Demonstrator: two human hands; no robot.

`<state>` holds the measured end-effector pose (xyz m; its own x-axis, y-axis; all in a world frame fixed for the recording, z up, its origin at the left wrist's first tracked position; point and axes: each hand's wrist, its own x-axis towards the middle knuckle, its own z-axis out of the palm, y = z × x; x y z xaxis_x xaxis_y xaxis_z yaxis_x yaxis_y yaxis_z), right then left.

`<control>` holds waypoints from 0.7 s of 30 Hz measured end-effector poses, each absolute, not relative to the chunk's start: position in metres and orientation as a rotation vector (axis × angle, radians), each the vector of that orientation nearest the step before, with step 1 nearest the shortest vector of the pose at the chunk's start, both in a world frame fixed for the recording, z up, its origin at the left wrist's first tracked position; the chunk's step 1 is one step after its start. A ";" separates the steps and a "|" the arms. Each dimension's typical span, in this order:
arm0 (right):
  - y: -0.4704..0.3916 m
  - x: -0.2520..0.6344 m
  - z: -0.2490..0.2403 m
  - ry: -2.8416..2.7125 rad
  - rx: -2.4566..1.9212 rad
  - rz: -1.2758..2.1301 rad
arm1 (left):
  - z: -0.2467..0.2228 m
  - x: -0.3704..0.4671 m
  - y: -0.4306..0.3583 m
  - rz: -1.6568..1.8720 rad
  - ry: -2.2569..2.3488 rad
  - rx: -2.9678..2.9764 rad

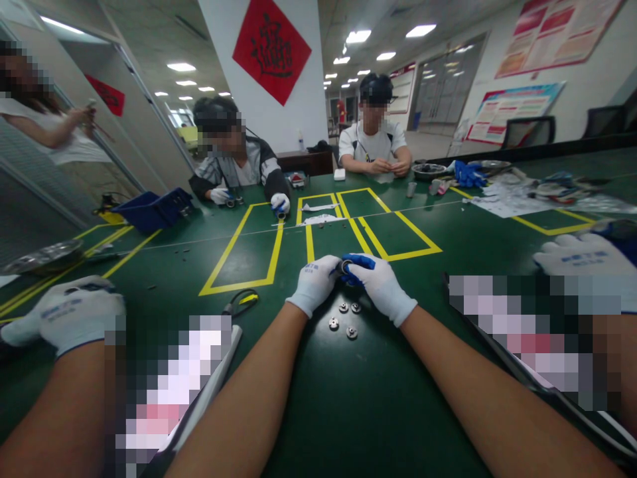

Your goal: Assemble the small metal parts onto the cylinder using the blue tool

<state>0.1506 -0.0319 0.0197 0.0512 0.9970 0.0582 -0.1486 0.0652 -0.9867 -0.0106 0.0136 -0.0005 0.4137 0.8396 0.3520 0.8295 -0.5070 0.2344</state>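
Both of my hands wear white gloves with blue palms and meet over the green table (318, 411). Between them is a small dark metal ring (344, 267). My left hand (318, 279) pinches it from the left, and my right hand (378, 282) has its fingers closed around the other side. Just below the hands, several small round metal parts with raised centres lie loose on the table, among them one metal part (352, 332) nearest me and another metal part (333, 323) to its left.
Gloved hands of neighbours work at the left (82, 312) and right (582, 255). Yellow tape (239, 287) marks boxes ahead. A blue bin (149, 209) stands far left; a metal bowl (428, 171) and blue gloves (468, 174) lie far right. Two people sit opposite.
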 end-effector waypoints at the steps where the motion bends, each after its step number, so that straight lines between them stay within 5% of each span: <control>1: -0.032 0.151 0.020 -1.086 -1.072 1.199 | -0.001 -0.011 0.014 0.672 1.547 2.624; 21: -0.032 0.149 0.021 -1.119 -1.101 1.181 | 0.004 -0.011 0.013 0.650 1.550 2.583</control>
<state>0.1489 -0.0322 0.0214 0.0508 0.9969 0.0595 -0.1132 0.0650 -0.9914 -0.0108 0.0131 0.0037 0.4057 0.8550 0.3230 0.8298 -0.4927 0.2619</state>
